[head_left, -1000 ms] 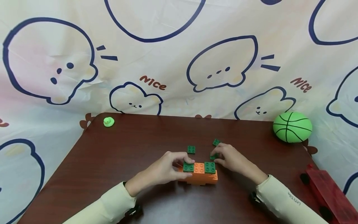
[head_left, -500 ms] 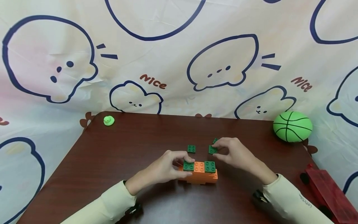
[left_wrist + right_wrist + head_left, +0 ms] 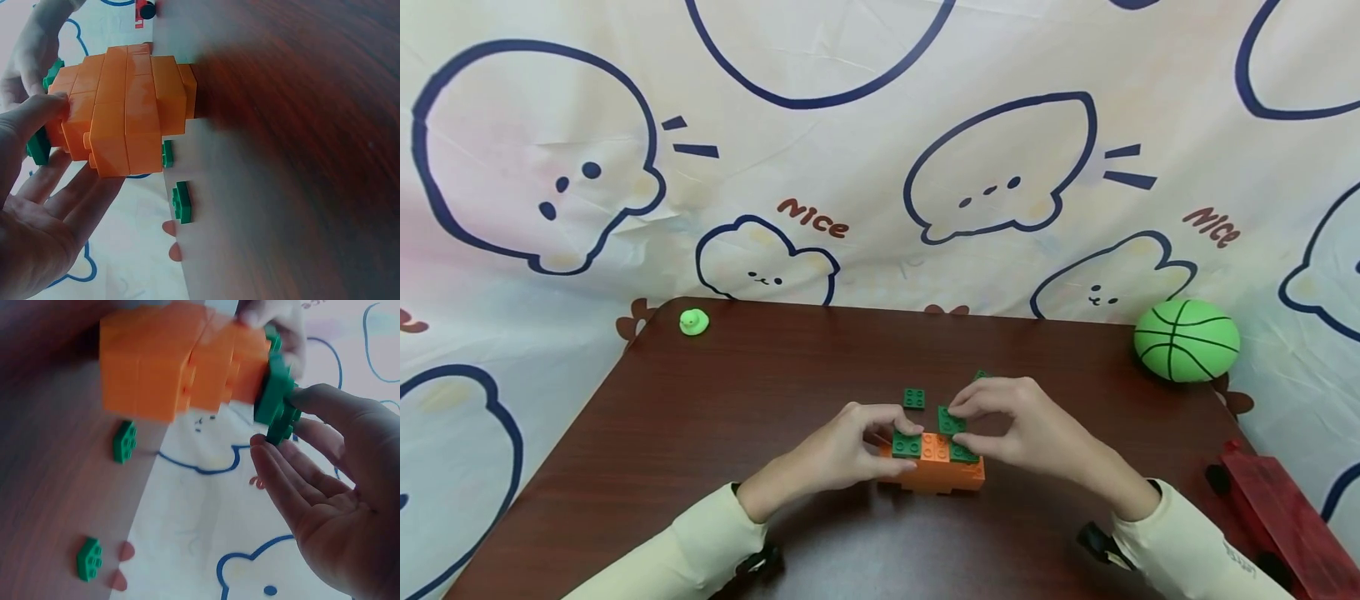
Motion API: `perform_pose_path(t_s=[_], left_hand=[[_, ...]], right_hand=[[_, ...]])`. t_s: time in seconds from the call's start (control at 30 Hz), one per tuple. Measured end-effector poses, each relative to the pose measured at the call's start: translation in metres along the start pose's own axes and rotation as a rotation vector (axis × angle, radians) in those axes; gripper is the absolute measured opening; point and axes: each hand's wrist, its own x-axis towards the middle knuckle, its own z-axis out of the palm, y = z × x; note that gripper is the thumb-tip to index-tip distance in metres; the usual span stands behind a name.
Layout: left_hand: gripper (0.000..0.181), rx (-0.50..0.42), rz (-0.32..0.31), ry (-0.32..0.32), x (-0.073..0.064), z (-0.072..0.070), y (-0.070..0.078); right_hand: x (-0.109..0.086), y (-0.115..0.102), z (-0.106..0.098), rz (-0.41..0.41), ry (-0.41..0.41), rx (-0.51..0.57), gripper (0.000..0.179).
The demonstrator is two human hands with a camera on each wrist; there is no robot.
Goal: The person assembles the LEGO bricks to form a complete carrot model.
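Note:
My left hand (image 3: 850, 450) grips the left end of a stepped build of orange toy bricks (image 3: 936, 477), thumb in front and fingers over the top. Two green bricks cap it, one on the left (image 3: 906, 445) beside my fingers and one on the right (image 3: 963, 454). Between thumb and fingertips my right hand (image 3: 1033, 429) pinches another green brick (image 3: 951, 419), just behind the right cap. In the right wrist view this held brick (image 3: 282, 428) lies right against the cap (image 3: 270, 394). From the left wrist view, the orange layers (image 3: 112, 119) widen towards the table.
Behind the build lies a loose green brick (image 3: 914, 398); another (image 3: 981, 375) is mostly hidden by my right hand. A green ball (image 3: 1186, 340) sits at the back right, a small green duck (image 3: 693, 322) at the back left. A red toy vehicle (image 3: 1288, 521) stands at right.
My right hand picked a green brick off the table behind the build and brought it left to the top right end. My left hand keeps its grip; the build stays put.

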Motion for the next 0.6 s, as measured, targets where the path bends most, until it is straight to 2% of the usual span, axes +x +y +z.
perform_pose_path(t_s=[0.07, 0.33, 0.6], left_hand=[[0.025, 0.001, 0.000, 0.001, 0.000, 0.000, 0.000], [0.026, 0.007, 0.034, 0.010, 0.000, 0.000, 0.000], [0.028, 0.000, 0.053, 0.023, -0.001, 0.000, -0.001]], right_hand=[[0.000, -0.003, 0.004, -0.028, -0.009, 0.011, 0.023], [0.000, -0.008, 0.013, -0.038, -0.042, 0.042, 0.015], [-0.002, -0.008, 0.020, -0.068, -0.011, 0.081, 0.002]])
